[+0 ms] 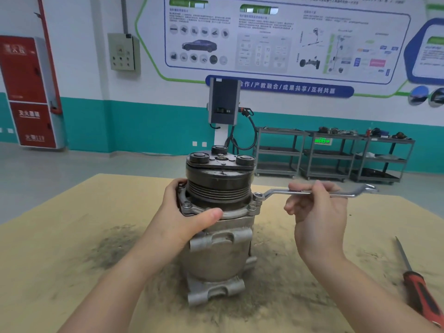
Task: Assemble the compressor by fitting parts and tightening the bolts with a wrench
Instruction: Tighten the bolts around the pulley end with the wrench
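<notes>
A: Where does the left hand (186,219) sit?
B: It grips the flange on the left side of the compressor (219,227), thumb laid across the front.
A: And the compressor?
B: It stands upright in the middle of the surface (72,236), pulley end up, on a patch of dark grime.
A: The right hand (317,212)?
B: Its fingers pinch the shaft of the wrench (312,192), whose ring end sits on a bolt (257,195) at the flange's right side.
A: Further right?
B: A red-handled screwdriver (418,284) lies near the surface's right edge.

White wall (79,68) with teal base; grey floor (60,169); metal shelf carts (334,155); red cabinet (28,92)
</notes>
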Demonstrator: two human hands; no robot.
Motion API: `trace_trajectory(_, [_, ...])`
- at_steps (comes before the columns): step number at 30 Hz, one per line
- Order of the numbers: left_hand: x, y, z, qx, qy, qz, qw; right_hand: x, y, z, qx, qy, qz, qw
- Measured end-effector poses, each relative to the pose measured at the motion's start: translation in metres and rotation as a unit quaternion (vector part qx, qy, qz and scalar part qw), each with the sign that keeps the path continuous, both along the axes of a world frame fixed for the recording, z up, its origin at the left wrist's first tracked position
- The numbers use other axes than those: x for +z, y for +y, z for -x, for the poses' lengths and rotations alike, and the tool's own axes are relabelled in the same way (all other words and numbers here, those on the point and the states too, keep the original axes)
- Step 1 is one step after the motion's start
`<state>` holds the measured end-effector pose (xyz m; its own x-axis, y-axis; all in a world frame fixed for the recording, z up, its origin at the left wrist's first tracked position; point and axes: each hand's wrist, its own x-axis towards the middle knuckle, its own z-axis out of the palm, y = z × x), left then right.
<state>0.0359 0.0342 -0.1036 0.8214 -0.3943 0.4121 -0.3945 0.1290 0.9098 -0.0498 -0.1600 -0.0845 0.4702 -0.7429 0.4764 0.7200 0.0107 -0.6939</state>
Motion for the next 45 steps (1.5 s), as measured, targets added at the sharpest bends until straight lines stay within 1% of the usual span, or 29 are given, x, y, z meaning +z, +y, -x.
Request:
trace_trajectory(3, [0.0,0.0,0.0,-0.008,-0.004,0.002,1.0,-0.01,0.011,0.004,-0.045,-0.065,0.057,0.995])
trace_trajectory(5, [0.0,0.001,0.001,-0.006,-0.005,0.007,1.0,-0.012,0.017,0.007,-0.043,-0.107,0.103,0.988])
trace_trajectory(7, [0.001,0.001,0.002,-0.007,-0.009,0.006,1.0,-0.006,0.018,0.01,-0.036,-0.116,0.121,0.985])
trace_trajectory(8, [0.001,0.0,0.002,-0.008,-0.012,0.005,1.0,-0.002,0.016,0.011,-0.031,-0.113,0.105,0.988])
trace_trajectory(11, [0.0,0.001,0.0,-0.003,-0.018,-0.002,1.0,0.012,0.007,0.016,0.015,-0.096,-0.029,0.995])
trace_trajectory(13, [-0.001,0.002,0.0,0.0,-0.019,-0.004,1.0,0.015,0.007,0.017,0.05,-0.067,-0.083,0.993])
trace_trajectory(21, [0.0,0.001,0.001,-0.001,-0.025,0.006,1.0,0.015,0.011,0.01,0.144,0.025,-0.106,0.984])
trace_trajectory(26, [0.0,0.001,0.001,-0.005,-0.024,0.006,1.0,0.022,0.002,0.01,0.198,0.099,-0.139,0.965])
trace_trajectory(28, [0.0,0.001,0.0,-0.006,-0.024,0.002,1.0,0.02,0.002,0.011,0.213,0.108,-0.156,0.958])
trace_trajectory(30, [0.0,0.001,0.0,-0.004,-0.029,-0.002,1.0,0.015,0.004,0.013,0.218,0.091,-0.171,0.957])
trace_trajectory(33, [0.0,0.002,-0.002,0.009,-0.034,-0.013,0.999,0.006,0.01,0.02,0.182,0.046,-0.168,0.968])
trace_trajectory(38, [-0.001,0.002,-0.003,0.013,-0.034,-0.023,0.999,-0.003,0.032,0.031,0.046,-0.01,-0.09,0.995])
trace_trajectory(42, [-0.001,0.002,-0.002,0.014,-0.048,-0.02,0.999,-0.011,0.045,0.035,-0.027,-0.025,-0.042,0.998])
trace_trajectory(45, [0.0,0.003,-0.002,0.016,-0.054,-0.024,0.998,-0.017,0.051,0.036,-0.057,-0.045,0.006,0.997])
